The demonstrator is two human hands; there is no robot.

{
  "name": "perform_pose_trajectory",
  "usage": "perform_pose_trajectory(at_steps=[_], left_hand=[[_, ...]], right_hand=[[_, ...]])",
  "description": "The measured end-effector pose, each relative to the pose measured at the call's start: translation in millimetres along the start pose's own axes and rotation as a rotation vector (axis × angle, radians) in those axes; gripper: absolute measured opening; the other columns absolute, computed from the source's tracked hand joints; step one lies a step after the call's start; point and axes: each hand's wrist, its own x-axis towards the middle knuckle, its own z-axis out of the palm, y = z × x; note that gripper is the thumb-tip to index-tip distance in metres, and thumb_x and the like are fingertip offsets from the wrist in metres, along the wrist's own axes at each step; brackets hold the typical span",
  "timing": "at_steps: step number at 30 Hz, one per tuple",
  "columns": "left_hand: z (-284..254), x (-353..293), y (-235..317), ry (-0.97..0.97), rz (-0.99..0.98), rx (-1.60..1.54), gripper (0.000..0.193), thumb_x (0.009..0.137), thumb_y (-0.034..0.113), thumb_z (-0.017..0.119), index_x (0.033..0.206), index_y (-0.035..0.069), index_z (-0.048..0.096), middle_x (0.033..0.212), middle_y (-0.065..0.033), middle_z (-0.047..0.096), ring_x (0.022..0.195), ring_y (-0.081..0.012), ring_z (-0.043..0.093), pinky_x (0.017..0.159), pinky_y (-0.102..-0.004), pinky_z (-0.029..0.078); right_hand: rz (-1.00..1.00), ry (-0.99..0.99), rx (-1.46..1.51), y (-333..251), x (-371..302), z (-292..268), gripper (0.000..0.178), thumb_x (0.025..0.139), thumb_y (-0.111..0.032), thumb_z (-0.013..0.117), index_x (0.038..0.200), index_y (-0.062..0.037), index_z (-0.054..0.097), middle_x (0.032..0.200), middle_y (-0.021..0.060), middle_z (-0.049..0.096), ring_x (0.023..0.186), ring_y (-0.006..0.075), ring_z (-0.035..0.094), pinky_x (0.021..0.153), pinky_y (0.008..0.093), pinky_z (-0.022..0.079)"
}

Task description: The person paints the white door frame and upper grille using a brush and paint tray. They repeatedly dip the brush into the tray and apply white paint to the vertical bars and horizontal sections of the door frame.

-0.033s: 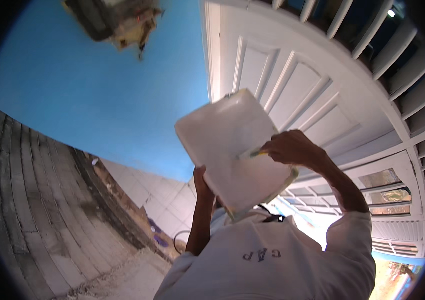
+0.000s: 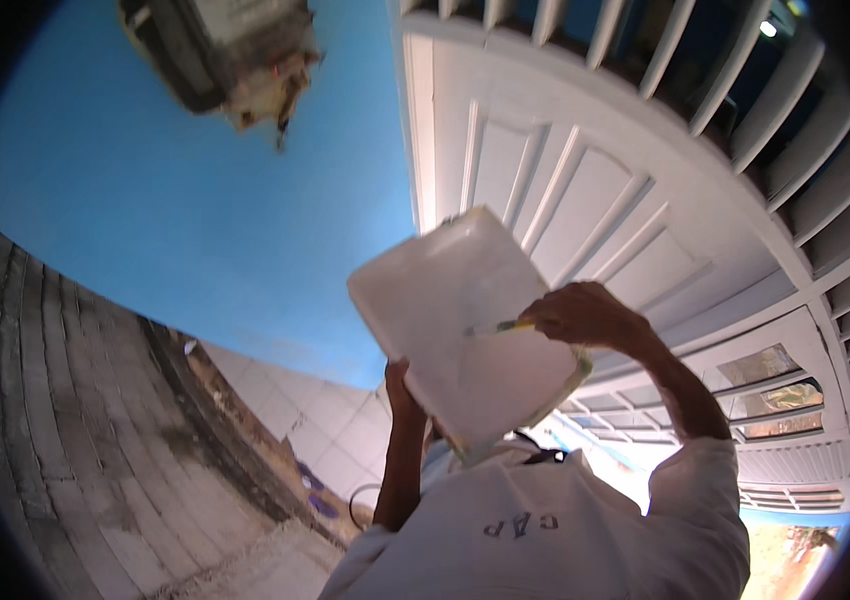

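Note:
My left hand (image 2: 401,388) grips the lower left edge of a white, shallow paint tray (image 2: 435,268), its thumb showing over the rim and its other fingers hidden. The tray has rounded corners and greenish-yellow stains along its rim. Over the tray's inner face, my right hand (image 2: 585,314) is closed round a small paintbrush (image 2: 511,326) with a yellowish handle. The brush's pale tip points left and lies at or close to the tray's surface; whether it touches I cannot tell.
Ahead are a blue wall (image 2: 275,210) with a broken-out hole (image 2: 235,60) and a white panelled door (image 2: 535,190). White slats (image 2: 725,90) run along the upper right. Grey boards or blocks (image 2: 95,400) extend on the left, beside pale tiles (image 2: 315,400).
The tray and both hands sit slightly lower in the picture, as do the wall hole and door. The brush has shifted a little over the tray and lies more level. Both grips are unchanged.

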Motion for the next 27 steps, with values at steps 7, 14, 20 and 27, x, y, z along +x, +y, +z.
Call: perform_pose_trajectory(at_steps=[7, 14, 20, 27], left_hand=[[-23.3, 6.9, -2.4, -0.009, 0.026, -0.096, 0.065, 0.078, 0.042, 0.053, 0.128, 0.0, 0.051, 0.114, -0.0165, 0.06, 0.105, -0.0313, 0.06, 0.089, -0.0448, 0.05], [-50.4, -1.6, -6.5, 0.004, 0.079, -0.167, 0.067, 0.079, 0.041, 0.052, 0.131, -0.001, 0.049, 0.117, -0.0168, 0.059, 0.109, -0.0319, 0.059, 0.091, -0.0456, 0.05], [-63.0, -9.4, -17.2, 0.067, 0.076, -0.164, 0.066, 0.08, 0.039, 0.051, 0.133, -0.001, 0.047, 0.119, -0.0166, 0.058, 0.111, -0.0324, 0.058, 0.093, -0.046, 0.049], [-73.0, -5.8, -18.6, 0.032, 0.085, -0.192, 0.072, 0.078, 0.04, 0.053, 0.136, -0.001, 0.045, 0.122, -0.0181, 0.057, 0.113, -0.034, 0.057, 0.094, -0.0472, 0.049]], right_hand=[[0.314, 0.406, 1.49, 18.6, -23.9, -6.1, 0.041, 0.102, -0.032, 0.058, 0.123, 0.0029, 0.06, 0.072, -0.0016, 0.051, 0.051, 0.004, 0.036, 0.044, 0.0205, 0.029], [-0.057, 0.826, 1.587, -0.3, 67.0, -103.8, 0.049, 0.1, -0.042, 0.06, 0.128, -0.0023, 0.056, 0.083, -0.0028, 0.05, 0.057, 0.0036, 0.04, 0.05, 0.0209, 0.033], [-0.159, 1.15, 1.378, 15.1, 140.8, -216.8, 0.035, 0.098, -0.03, 0.062, 0.118, -0.0024, 0.057, 0.075, -0.0044, 0.044, 0.054, 0.0028, 0.035, 0.046, 0.0214, 0.029], [0.035, 1.362, 1.305, 44.7, 183.2, -301.7, 0.019, 0.094, -0.017, 0.063, 0.081, -0.0077, 0.052, 0.067, -0.0025, 0.043, 0.049, 0.0071, 0.036, 0.045, 0.027, 0.031]])
